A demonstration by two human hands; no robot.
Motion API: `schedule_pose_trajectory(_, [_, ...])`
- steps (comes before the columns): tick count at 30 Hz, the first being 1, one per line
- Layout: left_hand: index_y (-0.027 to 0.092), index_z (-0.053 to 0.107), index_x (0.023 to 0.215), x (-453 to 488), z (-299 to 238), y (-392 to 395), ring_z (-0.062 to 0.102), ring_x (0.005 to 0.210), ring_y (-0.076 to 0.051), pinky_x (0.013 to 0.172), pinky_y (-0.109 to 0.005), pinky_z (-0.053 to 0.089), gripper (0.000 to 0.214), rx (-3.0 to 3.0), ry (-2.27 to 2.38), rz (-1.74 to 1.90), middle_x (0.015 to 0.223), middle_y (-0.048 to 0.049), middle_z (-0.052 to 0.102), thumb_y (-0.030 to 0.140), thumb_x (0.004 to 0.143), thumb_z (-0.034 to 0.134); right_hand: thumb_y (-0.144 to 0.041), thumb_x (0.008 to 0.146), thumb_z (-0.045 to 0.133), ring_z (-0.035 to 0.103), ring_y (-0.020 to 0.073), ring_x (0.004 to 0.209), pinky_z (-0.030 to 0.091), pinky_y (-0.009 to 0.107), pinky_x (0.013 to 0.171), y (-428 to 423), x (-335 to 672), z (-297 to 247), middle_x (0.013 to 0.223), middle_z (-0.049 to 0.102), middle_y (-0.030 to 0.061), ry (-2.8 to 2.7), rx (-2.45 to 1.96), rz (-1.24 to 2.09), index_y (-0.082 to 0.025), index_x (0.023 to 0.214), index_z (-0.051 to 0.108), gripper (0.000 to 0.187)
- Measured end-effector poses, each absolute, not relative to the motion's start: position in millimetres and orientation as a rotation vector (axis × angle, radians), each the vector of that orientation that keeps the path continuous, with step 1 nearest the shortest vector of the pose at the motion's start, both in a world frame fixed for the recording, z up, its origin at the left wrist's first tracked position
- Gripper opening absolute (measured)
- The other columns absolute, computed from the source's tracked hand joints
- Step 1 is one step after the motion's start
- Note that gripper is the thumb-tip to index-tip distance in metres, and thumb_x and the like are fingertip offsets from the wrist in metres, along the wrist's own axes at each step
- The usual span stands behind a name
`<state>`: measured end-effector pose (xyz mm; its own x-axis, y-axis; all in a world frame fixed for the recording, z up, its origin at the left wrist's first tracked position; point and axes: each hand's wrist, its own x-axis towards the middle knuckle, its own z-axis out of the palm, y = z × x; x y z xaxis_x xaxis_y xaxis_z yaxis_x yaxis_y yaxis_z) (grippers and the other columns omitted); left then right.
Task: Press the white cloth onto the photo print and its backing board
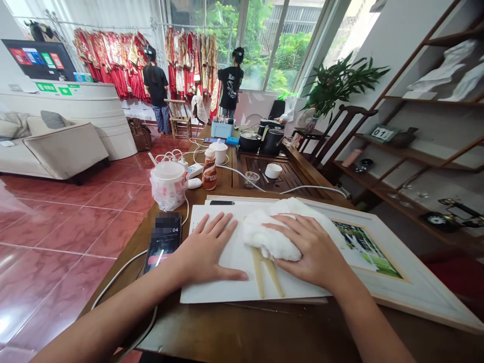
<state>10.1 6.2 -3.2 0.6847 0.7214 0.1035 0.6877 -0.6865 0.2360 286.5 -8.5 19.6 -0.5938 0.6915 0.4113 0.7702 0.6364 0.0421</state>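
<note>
My left hand (212,247) lies flat with spread fingers on a white board (223,290), holding nothing. My right hand (310,247) is curled over a fluffy white wad of cotton (272,232), pressed onto the board. From under the cotton two pale yellow tapering strips (266,275) run toward the board's near edge; their upper ends are hidden. Beneath and to the right of the board is a white picture frame (427,292) with a photo (368,249) in it. A dark flat bar (222,202) is at the board's far edge.
A lit phone (164,239) with a cable lies left of the board. Beyond stand a bagged plastic tub (169,181), a Nescafé bottle (209,171), a white lidded cup (219,151) and a small white bowl (273,171). Two people stand by red garments (113,65) at the back.
</note>
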Motion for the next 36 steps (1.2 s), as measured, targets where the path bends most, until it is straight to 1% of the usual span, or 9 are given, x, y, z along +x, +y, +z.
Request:
schedule_pose_trajectory(7, [0.016,0.016,0.157,10,-6,8,0.01,0.15,-0.032,0.121,-0.051,0.009,0.11,2.743,1.14,0.287,0.162,-0.0117,0.015,0.09,0.077,0.035,-0.035,0.069,0.071,0.046,0.035,0.124,0.034,0.052,0.099,-22,265,21,0.138,0.054,0.0065,-2.637,-0.957,-0.156,-0.03,0.133,0.053,0.067])
schedule_pose_trajectory(13, [0.018,0.016,0.157,10,-4,7,0.01,0.15,-0.032,0.121,-0.052,0.008,0.109,2.725,1.141,0.293,0.162,-0.0114,0.015,0.09,0.077,0.032,-0.036,0.079,0.067,0.049,0.0331,0.12,0.037,0.05,0.096,-11,282,21,0.134,0.057,0.0097,-2.514,-1.158,-0.254,-0.026,0.13,0.056,0.054])
schedule_pose_trajectory(16, [0.018,0.016,0.157,10,-4,6,0.01,0.15,-0.032,0.121,-0.052,0.008,0.108,2.737,1.142,0.284,0.162,-0.0118,0.015,0.09,0.078,0.033,-0.035,0.077,0.068,0.049,0.0338,0.12,0.037,0.051,0.096,-13,279,21,0.134,0.057,0.0097,-2.534,-1.125,-0.25,-0.026,0.13,0.056,0.056])
schedule_pose_trajectory(21, [0.017,0.018,0.156,9,-6,5,0.013,0.149,-0.033,0.121,-0.051,0.009,0.106,2.779,1.141,0.335,0.162,-0.0123,0.019,0.087,0.079,0.037,-0.036,0.068,0.071,0.047,0.0347,0.123,0.035,0.052,0.1,-19,269,21,0.138,0.055,0.0071,-2.646,-0.94,-0.148,-0.029,0.133,0.054,0.068])
schedule_pose_trajectory(25, [0.022,0.018,0.156,9,-2,4,0.017,0.148,-0.034,0.119,-0.055,0.011,0.103,2.779,1.116,0.364,0.161,-0.0117,0.022,0.087,0.08,0.038,-0.035,0.074,0.069,0.051,0.034,0.12,0.039,0.051,0.097,-15,278,22,0.135,0.057,0.0091,-2.564,-1.085,-0.214,-0.027,0.132,0.056,0.061])
schedule_pose_trajectory(28, [0.028,0.024,0.154,9,3,5,0.026,0.145,-0.035,0.118,-0.059,0.013,0.093,2.769,1.108,0.448,0.159,-0.0106,0.027,0.083,0.082,0.041,-0.036,0.077,0.068,0.052,0.0339,0.119,0.041,0.051,0.096,-12,284,23,0.134,0.058,0.0097,-2.54,-1.128,-0.248,-0.027,0.132,0.056,0.057])
schedule_pose_trajectory(30, [0.03,0.03,0.151,9,6,6,0.031,0.141,-0.035,0.116,-0.059,0.018,0.08,2.731,1.21,0.55,0.156,-0.0106,0.031,0.076,0.087,0.042,-0.035,0.077,0.068,0.052,0.0342,0.119,0.041,0.051,0.096,-11,285,23,0.135,0.058,0.0097,-2.55,-1.122,-0.252,-0.027,0.133,0.056,0.058])
schedule_pose_trajectory(33, [0.027,0.035,0.148,6,6,12,0.032,0.14,-0.034,0.113,-0.06,0.023,0.063,2.598,1.529,0.697,0.152,-0.0127,0.032,0.063,0.096,0.038,-0.033,0.077,0.069,0.05,0.0343,0.12,0.04,0.052,0.097,-13,283,23,0.135,0.057,0.0098,-2.557,-1.127,-0.245,-0.027,0.134,0.055,0.059])
schedule_pose_trajectory(36, [0.026,0.034,0.148,2,4,21,0.031,0.14,-0.034,0.109,-0.063,0.027,0.06,2.413,1.798,0.732,0.152,-0.0145,0.028,0.061,0.099,0.033,-0.032,0.077,0.069,0.049,0.0343,0.121,0.039,0.052,0.098,-13,282,23,0.135,0.057,0.0097,-2.559,-1.128,-0.226,-0.027,0.133,0.054,0.058])
